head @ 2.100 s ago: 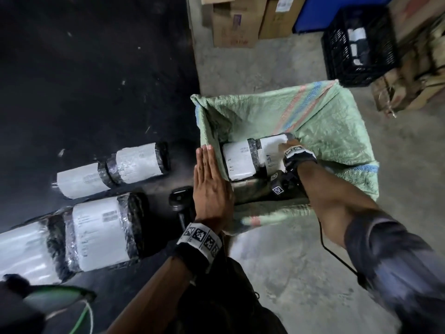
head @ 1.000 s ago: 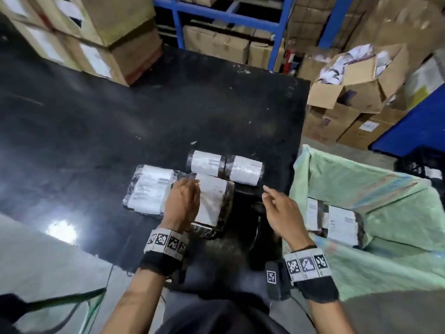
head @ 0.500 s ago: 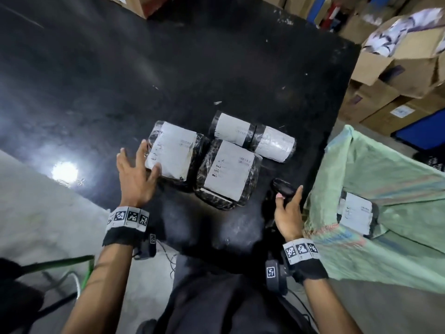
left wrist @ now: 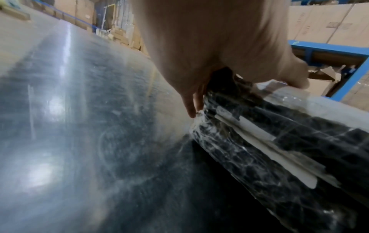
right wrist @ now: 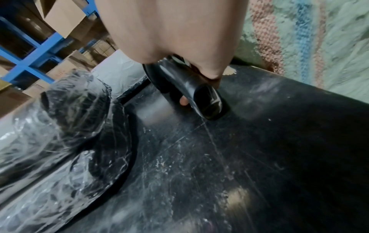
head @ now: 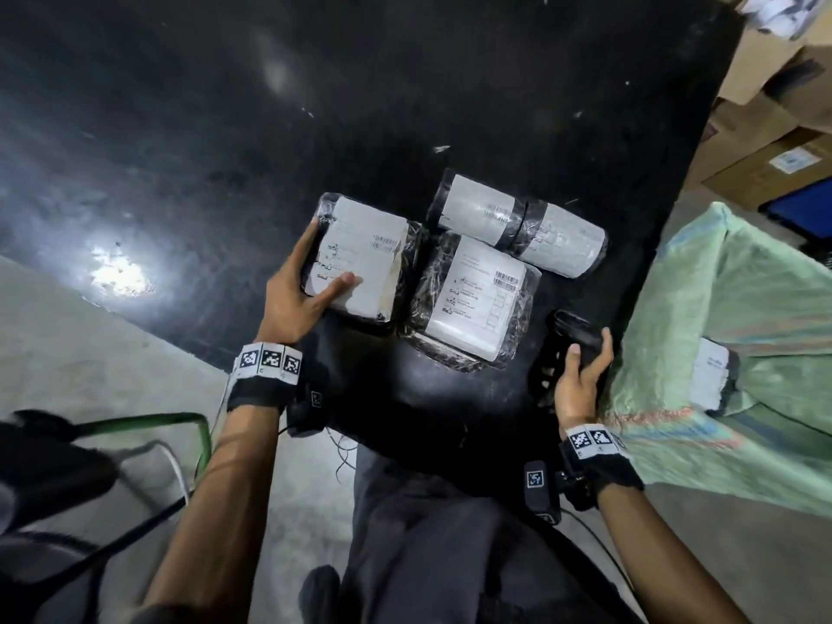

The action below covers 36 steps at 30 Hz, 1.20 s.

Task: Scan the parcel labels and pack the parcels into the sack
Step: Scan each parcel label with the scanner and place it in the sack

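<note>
Three black plastic-wrapped parcels with white labels lie on the black table (head: 315,105). My left hand (head: 310,281) grips the left parcel (head: 364,258) by its near-left edge, thumb on the label, fingers along the side; the same parcel (left wrist: 279,141) fills the right of the left wrist view. A flat middle parcel (head: 472,304) and a long rolled parcel (head: 517,227) lie beside it. My right hand (head: 581,367) grips the black handheld scanner (head: 567,344) near the table's right edge; the scanner (right wrist: 191,89) rests nose-down on the table. The green woven sack (head: 743,331) stands open at the right with one parcel (head: 711,376) inside.
Cardboard boxes (head: 774,128) stack beyond the table at the upper right, and blue shelving (right wrist: 30,52) stands behind. A green frame and cables (head: 157,425) sit on the concrete floor at the lower left. The table's far half is bare.
My left hand, spread beside the left parcel half a second ago, now grips its edge. My right hand has closed on the scanner. Earlier it put a parcel into the sack.
</note>
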Each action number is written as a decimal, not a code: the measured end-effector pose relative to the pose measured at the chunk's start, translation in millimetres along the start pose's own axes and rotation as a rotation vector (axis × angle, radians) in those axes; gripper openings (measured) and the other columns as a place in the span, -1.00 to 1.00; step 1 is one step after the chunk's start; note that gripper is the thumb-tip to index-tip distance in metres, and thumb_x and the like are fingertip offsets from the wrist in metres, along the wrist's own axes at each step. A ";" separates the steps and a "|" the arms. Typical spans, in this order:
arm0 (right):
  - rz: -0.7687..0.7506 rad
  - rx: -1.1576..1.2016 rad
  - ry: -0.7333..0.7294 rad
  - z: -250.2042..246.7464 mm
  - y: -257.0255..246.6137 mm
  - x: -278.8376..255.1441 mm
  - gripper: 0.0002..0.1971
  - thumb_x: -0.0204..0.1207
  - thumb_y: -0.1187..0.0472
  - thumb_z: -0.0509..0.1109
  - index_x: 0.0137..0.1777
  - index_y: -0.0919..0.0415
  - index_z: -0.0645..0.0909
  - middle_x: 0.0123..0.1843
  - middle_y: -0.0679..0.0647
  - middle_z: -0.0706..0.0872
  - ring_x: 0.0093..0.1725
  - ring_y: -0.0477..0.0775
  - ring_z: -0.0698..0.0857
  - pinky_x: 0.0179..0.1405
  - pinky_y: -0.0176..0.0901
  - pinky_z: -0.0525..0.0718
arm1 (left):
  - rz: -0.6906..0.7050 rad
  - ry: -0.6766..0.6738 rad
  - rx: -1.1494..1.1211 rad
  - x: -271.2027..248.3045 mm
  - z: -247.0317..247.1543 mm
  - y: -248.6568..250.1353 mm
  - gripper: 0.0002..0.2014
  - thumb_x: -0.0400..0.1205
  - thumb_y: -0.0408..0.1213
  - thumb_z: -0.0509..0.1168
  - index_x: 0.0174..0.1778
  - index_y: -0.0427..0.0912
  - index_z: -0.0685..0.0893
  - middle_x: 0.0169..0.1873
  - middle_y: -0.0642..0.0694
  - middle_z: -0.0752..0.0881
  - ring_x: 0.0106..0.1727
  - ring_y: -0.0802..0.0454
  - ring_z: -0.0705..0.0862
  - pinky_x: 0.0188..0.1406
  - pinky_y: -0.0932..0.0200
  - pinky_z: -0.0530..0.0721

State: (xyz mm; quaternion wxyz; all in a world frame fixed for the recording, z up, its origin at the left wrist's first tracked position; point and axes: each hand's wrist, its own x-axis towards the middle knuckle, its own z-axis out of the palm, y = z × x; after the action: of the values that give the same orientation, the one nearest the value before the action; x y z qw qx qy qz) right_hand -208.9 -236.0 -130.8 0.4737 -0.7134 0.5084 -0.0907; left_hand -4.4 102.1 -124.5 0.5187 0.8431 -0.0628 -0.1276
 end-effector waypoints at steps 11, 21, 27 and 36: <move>-0.078 0.054 0.059 7.3 15.2 5.7 -0.46 0.71 -0.04 0.17 0.63 -0.30 0.09 0.45 0.20 0.55 -0.41 -0.32 0.69 -0.28 -0.07 0.75 | -0.033 0.002 -0.230 2.4 5.5 2.1 -0.22 0.60 -0.25 0.59 0.73 0.00 0.42 0.59 0.11 0.60 0.60 0.16 0.58 0.66 -0.08 0.53; -0.018 0.051 0.048 7.2 26.3 11.1 -0.46 0.63 -0.14 0.20 0.54 -0.55 0.11 0.06 -0.09 0.70 -0.08 0.33 0.76 0.23 0.58 0.59 | 0.101 0.067 0.006 -4.9 8.3 25.9 -0.18 0.51 -0.07 0.60 0.69 0.25 0.43 0.53 0.07 0.64 0.56 0.02 0.61 0.57 -0.21 0.60; -0.032 0.091 0.004 -0.7 6.3 2.4 -0.47 0.76 0.18 0.17 0.68 -0.03 0.10 0.10 -0.18 0.58 -0.44 -0.01 0.75 -0.50 -0.17 0.77 | 0.054 0.000 0.011 -1.5 1.8 35.1 -0.19 0.57 -0.31 0.60 0.73 0.06 0.42 0.52 0.01 0.65 0.50 0.04 0.67 0.59 -0.08 0.60; -0.098 0.092 -0.055 -6.1 21.2 15.7 -0.49 0.76 0.15 0.17 0.64 -0.05 0.10 0.06 0.28 0.65 -0.63 0.02 0.54 -0.73 -0.28 0.49 | -0.003 0.142 -0.139 -35.6 17.0 28.0 -0.32 0.68 -0.46 0.46 0.72 -0.09 0.43 0.58 -0.07 0.59 0.53 0.14 0.61 0.58 0.07 0.59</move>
State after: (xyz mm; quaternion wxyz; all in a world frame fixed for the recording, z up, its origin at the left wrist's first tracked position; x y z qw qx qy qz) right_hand -218.8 -253.0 -149.4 0.5147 -0.7172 0.4550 -0.1172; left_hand -42.6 83.3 -101.4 0.5788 0.8121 -0.0156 -0.0727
